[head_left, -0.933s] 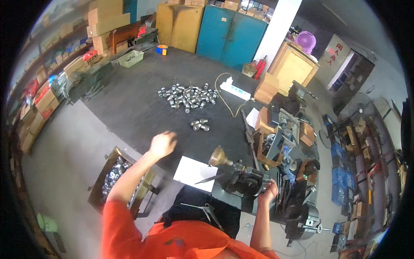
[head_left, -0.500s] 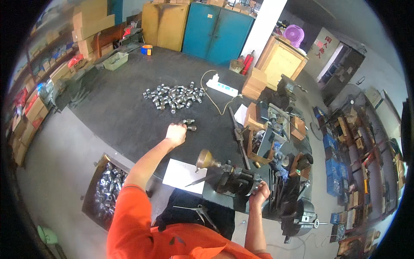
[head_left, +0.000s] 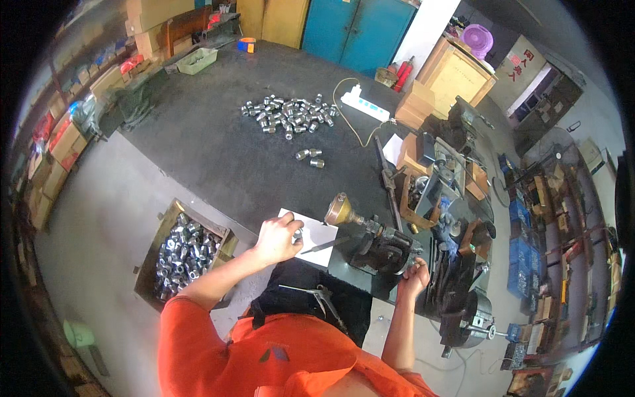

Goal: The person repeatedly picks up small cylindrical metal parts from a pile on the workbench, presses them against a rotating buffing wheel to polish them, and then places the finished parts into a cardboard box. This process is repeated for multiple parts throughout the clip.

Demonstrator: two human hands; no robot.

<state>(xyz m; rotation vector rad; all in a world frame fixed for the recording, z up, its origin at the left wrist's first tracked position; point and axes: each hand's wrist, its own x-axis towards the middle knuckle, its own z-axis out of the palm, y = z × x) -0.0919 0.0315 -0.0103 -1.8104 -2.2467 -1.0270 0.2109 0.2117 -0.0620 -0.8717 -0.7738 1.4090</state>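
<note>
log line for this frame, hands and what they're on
left hand: shut on small metal fitting, over white sheet | right hand: fist at dark bench machine | crate of fittings left of person

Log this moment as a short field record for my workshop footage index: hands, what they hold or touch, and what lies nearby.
left hand: closed around a small metal fitting, over a white sheet
right hand: fist closed at the edge of a bench machine; what it grips is hidden
machine front: brass-coloured cone
floor mat: pile of metal fittings, three loose ones nearer
left of person: wooden crate of metal fittings
clothing: orange shirt
</note>
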